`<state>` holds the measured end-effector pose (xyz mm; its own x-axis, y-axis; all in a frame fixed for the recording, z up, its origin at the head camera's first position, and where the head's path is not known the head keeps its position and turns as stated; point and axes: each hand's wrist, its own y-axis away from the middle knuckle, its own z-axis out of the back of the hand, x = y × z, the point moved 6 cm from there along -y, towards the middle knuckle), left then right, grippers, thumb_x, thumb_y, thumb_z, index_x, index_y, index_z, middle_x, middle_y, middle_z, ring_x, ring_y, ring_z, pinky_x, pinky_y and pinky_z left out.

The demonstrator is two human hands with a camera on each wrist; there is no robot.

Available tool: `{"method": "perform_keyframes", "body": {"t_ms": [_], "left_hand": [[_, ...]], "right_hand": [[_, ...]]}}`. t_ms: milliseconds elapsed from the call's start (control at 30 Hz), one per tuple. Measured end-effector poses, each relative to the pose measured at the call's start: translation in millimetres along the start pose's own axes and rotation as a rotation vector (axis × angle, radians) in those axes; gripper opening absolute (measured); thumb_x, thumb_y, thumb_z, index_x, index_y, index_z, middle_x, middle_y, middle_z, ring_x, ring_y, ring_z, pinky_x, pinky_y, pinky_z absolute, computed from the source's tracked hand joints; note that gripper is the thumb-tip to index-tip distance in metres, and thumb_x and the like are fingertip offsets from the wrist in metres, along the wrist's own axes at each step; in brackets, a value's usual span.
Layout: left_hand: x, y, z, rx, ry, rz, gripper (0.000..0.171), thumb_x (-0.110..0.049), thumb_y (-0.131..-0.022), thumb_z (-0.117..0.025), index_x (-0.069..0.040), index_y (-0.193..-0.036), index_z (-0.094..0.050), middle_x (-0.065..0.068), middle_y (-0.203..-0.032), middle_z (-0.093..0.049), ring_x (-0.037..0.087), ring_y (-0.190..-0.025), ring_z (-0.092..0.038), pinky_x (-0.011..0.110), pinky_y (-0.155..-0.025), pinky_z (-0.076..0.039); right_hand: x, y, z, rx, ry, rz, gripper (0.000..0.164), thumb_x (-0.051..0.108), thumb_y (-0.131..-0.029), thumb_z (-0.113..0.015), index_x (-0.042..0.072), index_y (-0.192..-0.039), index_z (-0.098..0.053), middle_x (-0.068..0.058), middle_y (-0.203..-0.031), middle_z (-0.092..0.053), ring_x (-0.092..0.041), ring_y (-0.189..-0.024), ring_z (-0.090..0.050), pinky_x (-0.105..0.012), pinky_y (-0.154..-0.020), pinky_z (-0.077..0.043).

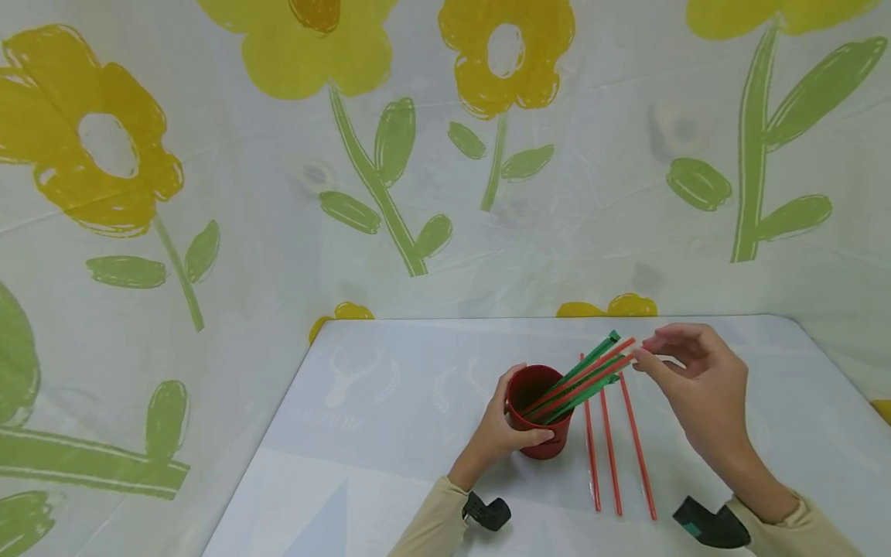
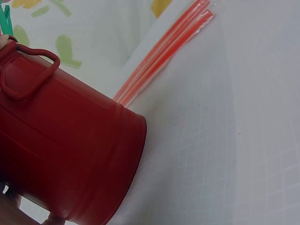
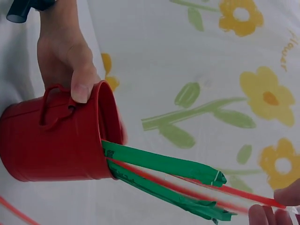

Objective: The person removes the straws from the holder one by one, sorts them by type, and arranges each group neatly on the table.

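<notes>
A small red metal bucket [image 1: 546, 447] with a wire side handle [image 2: 30, 91] is held tilted by my left hand [image 1: 506, 429], its thumb near the rim. Green-wrapped sticks [image 3: 164, 161] and red straws [image 1: 588, 384] lean out of its mouth to the right. At their outer ends, my right hand [image 1: 703, 387] pinches the tip of one red straw [image 3: 248, 194] between thumb and fingers. Several red straws [image 1: 611, 456] in clear wrappers lie on the table just right of the bucket. What lies deep inside the bucket is hidden.
The white table [image 1: 313, 433] bears faint printed patterns. Behind it and to the left hangs a pale cloth [image 1: 599, 232] with yellow flowers and green stems. A black wrist device [image 1: 713, 524] sits by the right sleeve, another [image 1: 487, 512] by the left.
</notes>
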<state>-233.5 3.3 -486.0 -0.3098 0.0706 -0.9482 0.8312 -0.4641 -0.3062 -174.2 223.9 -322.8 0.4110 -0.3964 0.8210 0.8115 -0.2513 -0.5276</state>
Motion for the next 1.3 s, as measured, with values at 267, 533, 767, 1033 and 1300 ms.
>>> {"method": "perform_keyframes", "body": {"t_ms": [267,533,767,1033,1300], "left_hand": [[-1.8,-0.4,-0.8,-0.002,0.004,-0.002,0.088,-0.028,-0.076,-0.078,-0.028,-0.145,-0.024,-0.002,-0.139,-0.043,0.024,-0.127,-0.039,0.032,-0.093,-0.046],[-1.2,-1.0,-1.6,-0.008,0.002,-0.002,0.091,-0.025,-0.076,-0.078,-0.016,-0.147,-0.022,-0.003,-0.139,-0.043,0.023,-0.127,-0.039,0.031,-0.092,-0.046],[-0.1,-1.3,-1.3,-0.013,-0.009,0.011,0.087,-0.027,-0.076,-0.078,-0.028,-0.145,-0.025,-0.006,-0.138,-0.043,0.018,-0.127,-0.039,0.030,-0.091,-0.046],[-5.3,-0.3,-1.2,0.010,-0.021,0.020,0.088,-0.026,-0.077,-0.076,-0.025,-0.147,-0.022,-0.001,-0.140,-0.042,0.020,-0.127,-0.039,0.032,-0.094,-0.045],[-38.8,3.3,-1.9,0.031,-0.030,0.067,0.090,-0.016,-0.079,-0.074,-0.002,-0.147,-0.017,0.015,-0.143,-0.038,0.033,-0.130,-0.036,0.036,-0.098,-0.043]], "right_hand": [[10.5,1.7,-2.3,-0.028,-0.051,0.022,0.033,-0.015,-0.076,-0.069,-0.009,-0.105,-0.056,-0.009,-0.093,-0.062,-0.014,-0.083,-0.063,-0.018,-0.072,-0.052],[20.0,6.1,-16.2,0.072,-0.107,0.089,0.031,-0.016,-0.074,-0.070,-0.009,-0.102,-0.059,-0.009,-0.093,-0.062,-0.012,-0.083,-0.063,-0.017,-0.075,-0.052],[25.2,11.4,-31.8,0.192,-0.098,0.129,0.027,-0.012,-0.076,-0.070,-0.005,-0.101,-0.061,-0.009,-0.093,-0.061,-0.011,-0.084,-0.063,-0.019,-0.075,-0.052],[19.3,22.0,-47.2,0.261,-0.076,0.102,0.022,-0.005,-0.079,-0.072,0.002,-0.097,-0.063,-0.007,-0.093,-0.064,-0.009,-0.084,-0.064,-0.018,-0.072,-0.053],[13.3,33.1,-60.7,0.292,-0.056,0.059,0.023,-0.002,-0.079,-0.073,0.007,-0.099,-0.064,-0.003,-0.090,-0.063,-0.009,-0.079,-0.063,-0.018,-0.071,-0.053]]}}
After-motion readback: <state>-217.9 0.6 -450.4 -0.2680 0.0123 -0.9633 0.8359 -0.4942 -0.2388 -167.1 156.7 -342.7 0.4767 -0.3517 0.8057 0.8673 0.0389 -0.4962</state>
